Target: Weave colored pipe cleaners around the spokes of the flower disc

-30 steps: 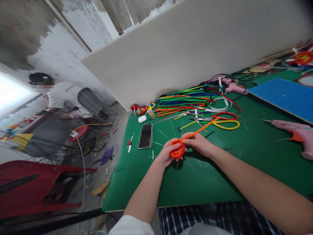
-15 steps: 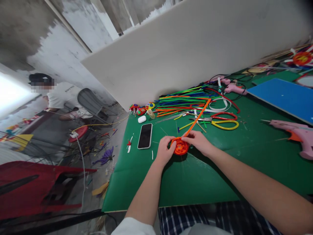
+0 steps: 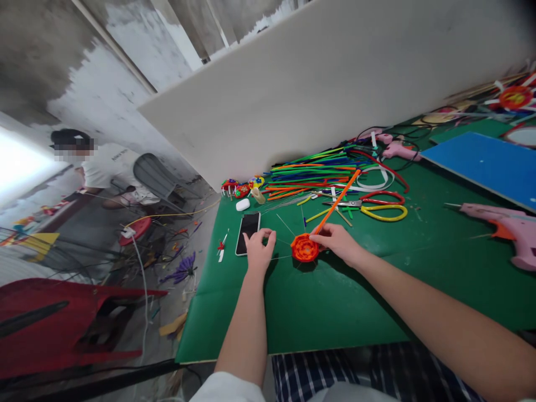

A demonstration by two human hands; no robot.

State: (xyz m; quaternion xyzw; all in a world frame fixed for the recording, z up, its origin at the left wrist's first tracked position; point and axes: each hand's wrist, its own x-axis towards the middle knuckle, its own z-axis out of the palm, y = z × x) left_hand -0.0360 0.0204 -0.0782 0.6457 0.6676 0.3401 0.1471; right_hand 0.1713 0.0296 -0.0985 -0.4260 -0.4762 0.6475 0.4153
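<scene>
A round orange-red coil (image 3: 305, 249) of pipe cleaner lies low over the green table, with thin clear wires sticking out around it. My right hand (image 3: 337, 241) pinches at the coil's right edge, where an orange pipe cleaner (image 3: 340, 198) runs up and away. Left of the coil, my left hand (image 3: 260, 251) is over the lower right corner of a phone (image 3: 248, 226). Its thumb and index finger are drawn together by the end of a thin wire; whether they grip it is too fine to see.
Behind the coil lie a bundle of coloured pipe cleaners (image 3: 314, 173) and scissors (image 3: 383, 209) with red and yellow handles. A pink glue gun (image 3: 498, 218) and a blue board (image 3: 486, 164) sit to the right. Another person (image 3: 113, 162) is seated at far left.
My left hand has let go of the coil and moved left to the phone's edge. The right hand keeps its pinch. The coil shows more fully and has shifted slightly left.
</scene>
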